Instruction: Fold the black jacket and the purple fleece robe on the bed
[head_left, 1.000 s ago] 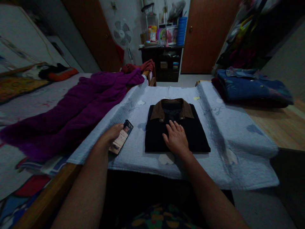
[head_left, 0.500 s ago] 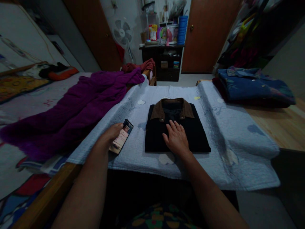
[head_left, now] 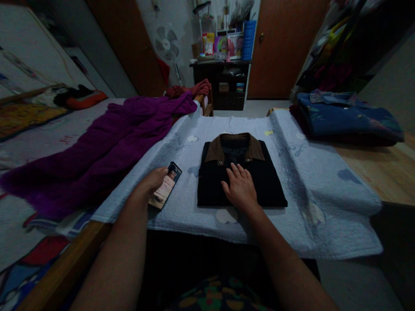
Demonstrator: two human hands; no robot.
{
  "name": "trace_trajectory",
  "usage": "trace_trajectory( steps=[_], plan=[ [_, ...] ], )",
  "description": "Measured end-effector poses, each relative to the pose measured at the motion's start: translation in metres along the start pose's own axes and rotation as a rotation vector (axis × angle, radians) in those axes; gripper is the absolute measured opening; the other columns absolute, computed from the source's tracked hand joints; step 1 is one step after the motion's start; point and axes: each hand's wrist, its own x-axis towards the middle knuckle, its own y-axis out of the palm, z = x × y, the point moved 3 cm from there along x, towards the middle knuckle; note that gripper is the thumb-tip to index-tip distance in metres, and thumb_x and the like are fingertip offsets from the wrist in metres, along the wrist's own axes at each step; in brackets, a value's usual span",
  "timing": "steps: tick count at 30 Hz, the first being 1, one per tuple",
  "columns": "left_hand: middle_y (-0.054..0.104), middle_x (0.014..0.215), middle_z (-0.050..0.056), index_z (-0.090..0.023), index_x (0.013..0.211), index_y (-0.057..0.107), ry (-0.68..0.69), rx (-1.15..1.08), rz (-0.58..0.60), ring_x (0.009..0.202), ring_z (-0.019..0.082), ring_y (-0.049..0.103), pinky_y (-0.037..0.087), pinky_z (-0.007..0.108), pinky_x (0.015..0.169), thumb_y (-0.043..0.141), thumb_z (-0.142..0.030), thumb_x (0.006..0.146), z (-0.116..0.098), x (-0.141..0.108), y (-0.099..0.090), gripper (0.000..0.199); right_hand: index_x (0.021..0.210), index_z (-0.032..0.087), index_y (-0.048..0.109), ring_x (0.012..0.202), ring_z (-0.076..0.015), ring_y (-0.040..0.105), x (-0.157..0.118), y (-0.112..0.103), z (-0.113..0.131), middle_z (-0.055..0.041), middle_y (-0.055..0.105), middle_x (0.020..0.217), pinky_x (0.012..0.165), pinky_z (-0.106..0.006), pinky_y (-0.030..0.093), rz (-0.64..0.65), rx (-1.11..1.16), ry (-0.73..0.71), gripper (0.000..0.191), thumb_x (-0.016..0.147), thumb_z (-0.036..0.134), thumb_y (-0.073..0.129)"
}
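Observation:
My left hand (head_left: 153, 180) is closed around a smartphone (head_left: 167, 186), its thumb along the near side of the lit screen; the other fingers are hidden beneath. Flat on the front of a folded black jacket (head_left: 269, 185) lies my right hand (head_left: 241, 185), fingers stretched out and a little apart. The jacket has a brown collar (head_left: 214, 150) with metal snaps and lies neatly squared, collar pointing away from me. Under it spreads a pale blue quilted blanket (head_left: 272, 229) with cloud patterns.
A purple blanket (head_left: 129, 129) is heaped on the bed at left. At right, folded denim clothing (head_left: 350, 116) is stacked on a wooden surface (head_left: 372, 172). Further back stand a white fan (head_left: 167, 43), a dark cabinet (head_left: 220, 82) with items on top, and a brown door (head_left: 275, 56).

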Motion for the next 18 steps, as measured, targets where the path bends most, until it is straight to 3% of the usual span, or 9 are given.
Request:
trace_trajectory(
  steps=[4,8,13,18],
  plan=[
    [0.068,0.075,0.004,-0.019,0.087,0.061,0.131,0.114,0.073,0.068,0.022,0.066,0.052,0.032,0.059,0.040,-0.041,0.084,0.002,0.013,0.004,0.031,0.135,0.015,0.050,0.140,-0.0283,0.028,0.000,0.000,0.000,-0.0113,0.038,0.151,0.113,-0.046,0.020,-0.005,0.001,0.002,0.050,0.092,0.040,0.046],
    [0.069,0.103,0.009,-0.017,0.101,0.062,0.332,0.470,0.040,0.095,0.023,0.065,0.050,0.033,0.083,0.035,-0.036,0.088,-0.007,0.015,0.018,0.035,0.136,0.014,0.050,0.140,-0.0282,0.028,0.001,-0.001,0.000,-0.0116,0.038,0.151,0.113,-0.046,0.020,0.015,0.004,0.005,0.051,0.092,0.040,0.046],
    [0.070,0.102,0.013,-0.020,0.124,0.052,0.301,0.940,-0.092,0.092,0.027,0.067,0.049,0.038,0.080,0.027,-0.041,0.096,-0.014,-0.007,0.045,0.044,0.136,0.014,0.050,0.141,-0.0275,0.027,0.000,-0.003,0.001,-0.0115,0.038,0.151,0.114,-0.045,0.019,0.021,0.001,0.011,0.051,0.092,0.040,0.046],
    [0.066,0.105,0.014,-0.017,0.121,0.053,0.368,1.052,-0.271,0.095,0.029,0.064,0.049,0.040,0.080,0.031,-0.036,0.097,-0.013,-0.023,0.068,0.038,0.136,0.014,0.050,0.140,-0.0276,0.028,0.000,-0.004,0.001,-0.0112,0.038,0.151,0.114,-0.045,0.019,0.017,0.001,0.010,0.051,0.093,0.040,0.045]
  ],
)
